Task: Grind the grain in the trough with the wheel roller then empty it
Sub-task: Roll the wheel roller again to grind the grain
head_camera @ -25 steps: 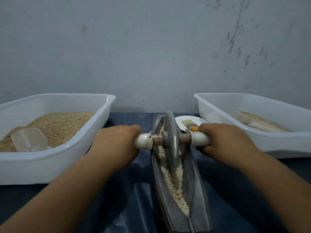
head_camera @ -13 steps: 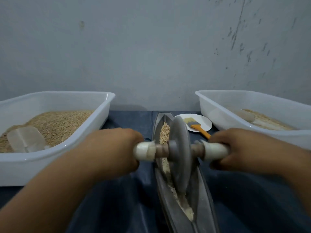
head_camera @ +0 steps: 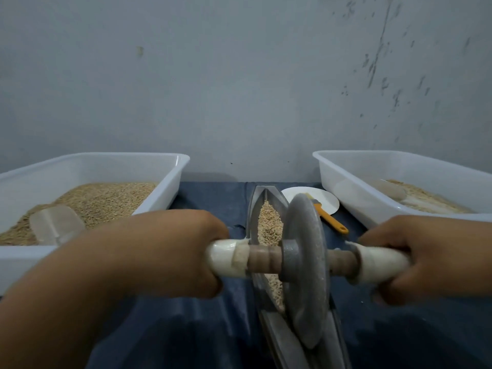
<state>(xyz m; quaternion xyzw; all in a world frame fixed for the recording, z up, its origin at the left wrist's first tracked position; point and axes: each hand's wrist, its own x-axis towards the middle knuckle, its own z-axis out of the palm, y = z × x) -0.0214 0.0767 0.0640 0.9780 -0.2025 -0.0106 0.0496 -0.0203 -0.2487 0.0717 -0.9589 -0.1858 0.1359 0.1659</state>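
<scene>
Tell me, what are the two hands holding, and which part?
Both hold the wheel roller by its white handle ends: the left hand grips the left end, the right hand the right. The grey wheel sits in the trough.

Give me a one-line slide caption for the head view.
Both hands, left and right, grip the roller in the trough over grain.

Grey wheel roller (head_camera: 306,265) with white handles, tan grain (head_camera: 269,222), white tubs (head_camera: 170,182), orange-handled brush (head_camera: 331,222), blue cloth (head_camera: 213,198)
</scene>
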